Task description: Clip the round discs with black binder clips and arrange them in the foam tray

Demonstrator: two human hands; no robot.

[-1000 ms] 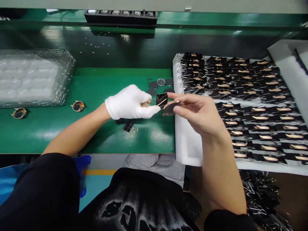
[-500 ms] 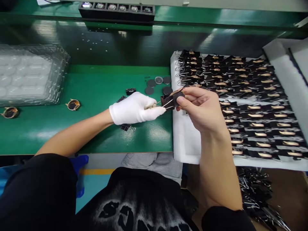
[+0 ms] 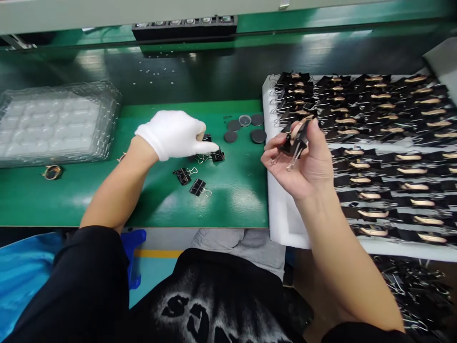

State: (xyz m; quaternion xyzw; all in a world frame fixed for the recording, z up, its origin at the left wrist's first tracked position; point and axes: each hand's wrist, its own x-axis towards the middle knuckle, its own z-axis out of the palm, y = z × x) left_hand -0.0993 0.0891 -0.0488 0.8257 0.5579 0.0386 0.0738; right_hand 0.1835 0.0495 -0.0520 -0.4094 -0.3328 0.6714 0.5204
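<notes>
My right hand (image 3: 303, 164), bare, grips a gold watch case (image 3: 297, 131) that has a black binder clip (image 3: 300, 143) clamped on it, its wire handles pointing down toward the palm. My left hand (image 3: 174, 136), in a white glove, is low over the green bench among loose clips. Its thumb and fingers are apart, with a black binder clip (image 3: 207, 137) showing in the gap. Another binder clip (image 3: 217, 155) lies by the thumb tip. Nearer the front edge are two more binder clips, one on the left (image 3: 184, 176) and one on the right (image 3: 200, 187).
Several round dark discs (image 3: 233, 125) lie beside a white foam tray (image 3: 276, 200) filled with rows of clipped watch cases. Stacked clear plastic trays (image 3: 57, 124) stand at left, with a watch case (image 3: 52, 172) in front. A pile of binder clips (image 3: 410, 290) sits below the foam tray.
My left hand has released the clip on the watch case and moved left to the loose clips. My right hand has drawn right with the watch case and turned palm up. The view has shifted.
</notes>
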